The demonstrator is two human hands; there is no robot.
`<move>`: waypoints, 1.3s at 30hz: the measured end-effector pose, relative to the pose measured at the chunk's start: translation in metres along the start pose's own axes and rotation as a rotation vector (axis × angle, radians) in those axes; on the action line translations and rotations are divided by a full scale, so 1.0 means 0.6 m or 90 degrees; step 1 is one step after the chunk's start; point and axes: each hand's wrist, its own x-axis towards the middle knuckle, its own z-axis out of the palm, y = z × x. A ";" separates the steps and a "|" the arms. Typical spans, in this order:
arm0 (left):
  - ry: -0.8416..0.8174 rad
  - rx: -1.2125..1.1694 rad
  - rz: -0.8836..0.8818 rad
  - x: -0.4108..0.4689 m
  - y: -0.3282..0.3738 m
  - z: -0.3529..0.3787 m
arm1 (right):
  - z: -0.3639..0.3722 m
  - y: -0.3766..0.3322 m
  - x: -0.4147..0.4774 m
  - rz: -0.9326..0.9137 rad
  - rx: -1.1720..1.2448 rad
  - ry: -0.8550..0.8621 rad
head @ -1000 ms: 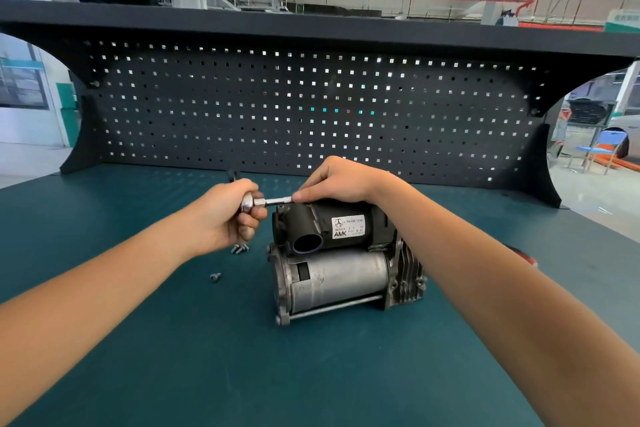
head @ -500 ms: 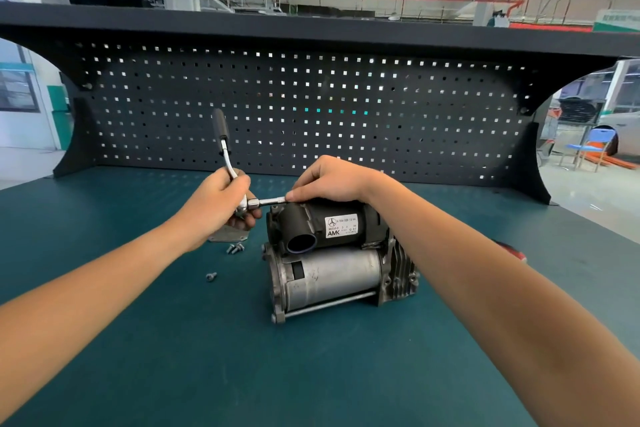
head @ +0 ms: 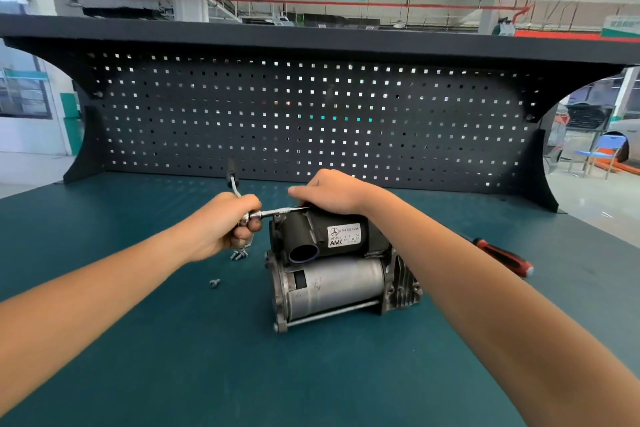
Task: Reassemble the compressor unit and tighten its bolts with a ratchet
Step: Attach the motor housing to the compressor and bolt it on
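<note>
Roughly mid-task, judging by the layout. The compressor (head: 332, 281) sits on the counter (head: 207, 357) just below the right hand and to the right of the left hand. Its black housing (head: 311, 232) is already seated on top of the silver metal body, so the stacking part looks done. Tightening is underway, not finished: a small bunch of loose bolts (head: 239, 255) lies on the counter right under the left hand, and a single bolt (head: 214, 283) lies a bit nearer the person, so several probably have yet to go in.

Left hand (head: 225, 222): clenched around the head end of the ratchet (head: 232, 180). The handle sticks up and away past the knuckles, and the extension bar runs sideways from this hand to the top left edge of the housing.

Right hand (head: 329, 189): laid over the top of the housing with the fingers bent down over it, holding it steady, thumb pointing toward the left hand. It covers the tip of the extension bar, so the bolt being driven is hidden. Can't tell whether this hand also pinches the bar.

A red and black screwdriver (head: 502, 256) lies on the counter beyond the right forearm, untouched.
</note>
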 end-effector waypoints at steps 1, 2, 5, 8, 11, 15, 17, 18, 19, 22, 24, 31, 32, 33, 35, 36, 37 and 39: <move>0.001 -0.001 0.008 -0.002 -0.003 0.001 | -0.003 0.001 -0.005 -0.007 0.061 0.038; 0.002 0.000 0.014 -0.004 -0.006 0.002 | -0.009 0.006 -0.011 -0.007 0.142 0.105; 0.009 0.008 0.029 -0.004 -0.011 0.006 | -0.034 0.051 -0.028 0.064 0.195 0.310; 0.022 0.009 0.038 0.000 -0.010 0.008 | -0.040 0.093 -0.047 0.179 0.160 0.214; 0.040 0.016 0.050 0.004 -0.012 0.011 | -0.026 0.101 -0.052 0.207 0.195 0.180; 0.054 -0.016 0.097 0.011 -0.023 0.011 | -0.022 0.102 -0.043 0.215 0.184 0.186; 0.059 -0.030 0.140 0.017 -0.030 0.009 | -0.026 0.101 -0.042 0.224 0.179 0.176; 0.061 -0.043 0.162 0.019 -0.034 0.008 | -0.027 0.101 -0.042 0.229 0.176 0.173; 0.063 -0.056 0.185 0.021 -0.037 0.007 | -0.027 0.101 -0.042 0.235 0.172 0.170; 0.066 -0.063 0.276 0.020 -0.040 0.007 | -0.026 0.100 -0.041 0.244 0.176 0.172; 0.061 -0.041 0.334 0.017 -0.034 0.007 | -0.028 0.102 -0.039 0.260 0.201 0.170; 0.068 -0.015 0.359 0.007 -0.032 0.008 | -0.029 0.100 -0.041 0.293 0.198 0.157; 0.072 -0.019 0.348 0.008 -0.032 0.009 | -0.030 0.100 -0.041 0.299 0.201 0.156; 0.075 -0.026 0.334 0.010 -0.033 0.011 | -0.031 0.101 -0.042 0.301 0.203 0.157; 0.088 -0.036 0.303 0.015 -0.033 0.014 | -0.034 0.105 -0.042 0.285 0.212 0.152; 0.095 -0.046 0.278 0.018 -0.034 0.016 | -0.034 0.107 -0.043 0.276 0.221 0.146; 0.101 -0.067 0.242 0.021 -0.033 0.018 | -0.034 0.108 -0.045 0.269 0.232 0.143; 0.099 -0.147 0.135 0.029 -0.029 0.023 | -0.034 0.110 -0.049 0.251 0.252 0.146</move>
